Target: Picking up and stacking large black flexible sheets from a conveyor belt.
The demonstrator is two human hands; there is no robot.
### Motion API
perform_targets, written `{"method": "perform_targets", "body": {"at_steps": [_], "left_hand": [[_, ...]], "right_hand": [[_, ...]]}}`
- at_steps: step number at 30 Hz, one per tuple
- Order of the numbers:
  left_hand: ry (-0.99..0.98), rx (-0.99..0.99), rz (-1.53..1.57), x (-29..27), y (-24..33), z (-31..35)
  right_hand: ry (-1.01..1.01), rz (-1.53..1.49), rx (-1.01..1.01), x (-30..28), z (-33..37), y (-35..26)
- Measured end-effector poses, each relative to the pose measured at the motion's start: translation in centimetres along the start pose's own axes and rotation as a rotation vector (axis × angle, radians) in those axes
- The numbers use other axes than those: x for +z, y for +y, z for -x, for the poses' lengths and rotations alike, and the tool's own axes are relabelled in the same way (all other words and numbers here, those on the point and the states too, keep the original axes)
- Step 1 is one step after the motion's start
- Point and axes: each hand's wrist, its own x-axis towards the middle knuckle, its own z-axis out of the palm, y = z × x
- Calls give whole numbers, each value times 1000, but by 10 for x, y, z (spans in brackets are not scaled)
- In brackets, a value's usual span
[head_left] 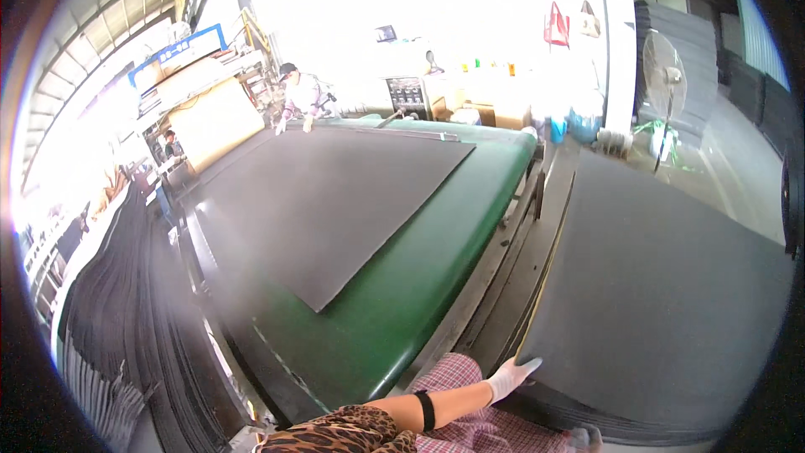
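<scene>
While a dark sheet [335, 201] is lying flat on the green belt [444, 260], which is probably keeping it from sagging, the left hand [510, 378] is gripping, fingers clamped on the near corner of the stack [654, 285], where the edges are presumably offering purchase. Farther right, the right hand [584, 438] is barely showing, its fingers impossible to tell.

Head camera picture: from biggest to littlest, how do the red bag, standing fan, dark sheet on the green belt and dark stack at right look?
1. Dark stack at right, which reaches nearest the camera
2. Dark sheet on the green belt
3. Standing fan
4. Red bag
</scene>
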Motion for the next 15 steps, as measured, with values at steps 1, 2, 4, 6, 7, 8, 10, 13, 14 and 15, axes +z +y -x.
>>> {"method": "perform_targets", "body": {"at_steps": [1, 2, 4, 6, 7, 8, 10, 13, 14, 15], "left_hand": [[-21, -73, 19, -5, -1, -5], [-123, -55, 81, -13, -18, -9], [-364, 165, -126, -13, -26, -16], [-300, 91, -86, 18, 3, 16], [-301, 129, -278, 31, 38, 49], [-238, 133, -125, 31, 40, 59], [-229, 196, -83, 11, 35, 60], [-268, 244, 136, -36, 27, 65], [-332, 91, 522, -52, 58, 101], [-135, 232, 250, -72, 70, 116]], "right_hand": [[165, -379, 191, -18, -7, 24], [321, -768, 384, -27, -12, 50], [602, -1098, 512, -45, -27, -4], [757, -1030, 420, -72, -32, -54], [806, -961, 437, -98, -38, -20], [850, -894, 450, -113, -46, -4], [803, -910, 380, -97, -46, -44], [654, -848, 237, -56, -25, -104], [613, -903, 250, -49, -23, -70], [544, -959, 264, -43, -23, -55]]}}
